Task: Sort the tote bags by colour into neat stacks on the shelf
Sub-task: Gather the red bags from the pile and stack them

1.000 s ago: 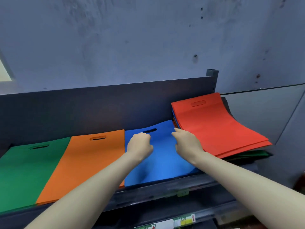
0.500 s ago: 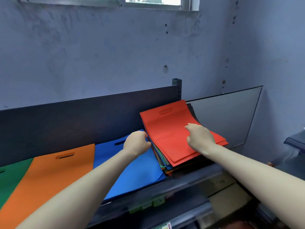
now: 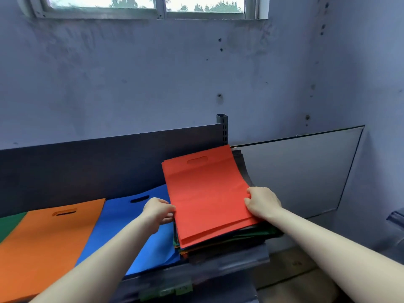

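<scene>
A red tote bag lies on top of a mixed pile of bags at the shelf's right end. My left hand pinches the red bag's left edge with curled fingers. My right hand grips its right edge, thumb on top. To the left lie a blue bag, an orange bag and a sliver of a green bag, side by side on the dark shelf.
The shelf's dark back panel and an upright post stand behind the bags. A grey board leans on the wall at right. A window runs along the top.
Both hands left the blue bag and moved right to the red bag on the pile. The right hand slid from its top to its right edge. The view swung right and up.
</scene>
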A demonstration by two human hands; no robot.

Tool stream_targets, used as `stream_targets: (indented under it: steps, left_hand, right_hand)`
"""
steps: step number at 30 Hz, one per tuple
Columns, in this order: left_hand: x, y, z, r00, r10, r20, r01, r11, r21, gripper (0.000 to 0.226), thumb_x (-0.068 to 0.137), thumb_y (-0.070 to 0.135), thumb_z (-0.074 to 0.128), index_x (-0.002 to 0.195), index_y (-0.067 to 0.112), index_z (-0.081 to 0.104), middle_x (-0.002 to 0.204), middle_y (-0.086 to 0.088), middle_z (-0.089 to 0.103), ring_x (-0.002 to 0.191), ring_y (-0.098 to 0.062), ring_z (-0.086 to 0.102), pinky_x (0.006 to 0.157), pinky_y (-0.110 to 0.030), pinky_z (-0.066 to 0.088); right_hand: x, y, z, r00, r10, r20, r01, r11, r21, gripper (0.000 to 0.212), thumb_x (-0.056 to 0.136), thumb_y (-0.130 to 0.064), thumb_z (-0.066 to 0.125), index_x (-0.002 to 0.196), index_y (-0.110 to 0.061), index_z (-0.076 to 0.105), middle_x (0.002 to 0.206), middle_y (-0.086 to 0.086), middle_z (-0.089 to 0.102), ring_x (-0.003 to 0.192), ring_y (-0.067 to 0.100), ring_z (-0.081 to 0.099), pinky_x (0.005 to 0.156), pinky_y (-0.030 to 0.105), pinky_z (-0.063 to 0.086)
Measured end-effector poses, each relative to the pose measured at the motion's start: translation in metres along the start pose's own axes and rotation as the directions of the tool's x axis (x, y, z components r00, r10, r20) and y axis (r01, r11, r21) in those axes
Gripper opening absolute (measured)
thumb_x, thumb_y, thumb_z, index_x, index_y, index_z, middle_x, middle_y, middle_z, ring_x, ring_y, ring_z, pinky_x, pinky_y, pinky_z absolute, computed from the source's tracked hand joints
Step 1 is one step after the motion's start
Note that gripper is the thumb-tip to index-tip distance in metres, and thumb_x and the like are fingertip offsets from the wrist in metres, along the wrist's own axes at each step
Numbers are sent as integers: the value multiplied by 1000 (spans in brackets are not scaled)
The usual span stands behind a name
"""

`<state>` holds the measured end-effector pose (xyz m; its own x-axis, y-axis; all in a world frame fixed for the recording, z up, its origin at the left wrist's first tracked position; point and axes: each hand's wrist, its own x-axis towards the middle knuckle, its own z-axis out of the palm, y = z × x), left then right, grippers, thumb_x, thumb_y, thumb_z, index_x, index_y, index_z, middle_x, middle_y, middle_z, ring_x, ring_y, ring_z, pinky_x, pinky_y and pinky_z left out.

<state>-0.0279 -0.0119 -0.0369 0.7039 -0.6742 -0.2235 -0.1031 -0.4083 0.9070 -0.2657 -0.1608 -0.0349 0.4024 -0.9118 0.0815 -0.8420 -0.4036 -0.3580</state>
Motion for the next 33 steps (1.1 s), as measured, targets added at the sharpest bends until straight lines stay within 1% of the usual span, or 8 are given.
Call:
stream_targets:
  steps: [6,13,16,19,25,28,30,33]
  left_hand:
    - [-6,2,10,991,-41,-126,40,999,-12,14,86,-4,59,75,4,58,84,-15,60,64,-20,60,50,-24,53]
    - [-11,5,20,977,-75,-199,77,997,3,10,86,2,60,77,3,65,82,-12,64,74,-24,62,75,-39,57]
    - [-13,6,23,969,-106,-222,97,994,-48,21,88,1,60,70,11,60,84,-12,65,79,-26,64,78,-39,56]
    - [-14,7,22,959,-111,-260,107,994,-29,14,86,3,61,74,7,66,85,-14,69,81,-29,67,83,-43,56]
    - [-17,12,17,932,-23,-362,26,1000,3,12,89,7,58,84,13,67,84,-6,68,80,-24,65,76,-33,52]
    - [-19,14,14,911,9,-413,-4,1000,12,16,89,5,52,79,13,62,86,-8,64,78,-25,58,74,-35,48]
    - [-22,15,9,898,8,-440,-20,999,-25,22,90,4,50,72,15,58,85,-9,61,79,-25,56,75,-39,50]
    - [-26,15,1,880,1,-474,-44,996,-80,21,91,3,50,75,13,61,87,-10,63,82,-28,59,78,-43,53]
  right_hand:
    - [29,2,-3,999,-45,11,44,993,108,42,85,-15,46,126,-13,54,126,9,59,118,32,53,94,39,47]
    - [50,-3,0,994,-75,86,56,978,200,44,85,-14,48,129,-14,52,127,10,59,121,31,51,94,34,44]
    - [56,-7,-2,994,-30,109,3,971,240,38,84,-11,46,121,-10,52,122,12,60,116,34,53,90,35,45]
    - [58,-11,-4,988,4,153,-61,927,369,45,85,-7,47,129,-9,49,128,13,56,119,32,51,93,34,42]
    - [57,-8,0,979,-18,203,-105,811,575,54,82,0,51,135,-10,48,132,11,55,121,27,51,100,33,41]
    - [54,-9,0,977,-41,209,-96,789,607,57,82,-1,55,137,-10,46,134,10,53,122,27,50,104,38,41]
    - [51,-10,-2,973,-41,227,-110,783,612,51,82,-7,59,132,-13,50,128,10,54,114,28,54,99,40,46]
    - [46,-13,-7,944,-69,322,-162,753,637,8,86,-14,59,92,-18,55,88,7,54,69,20,57,63,31,52]
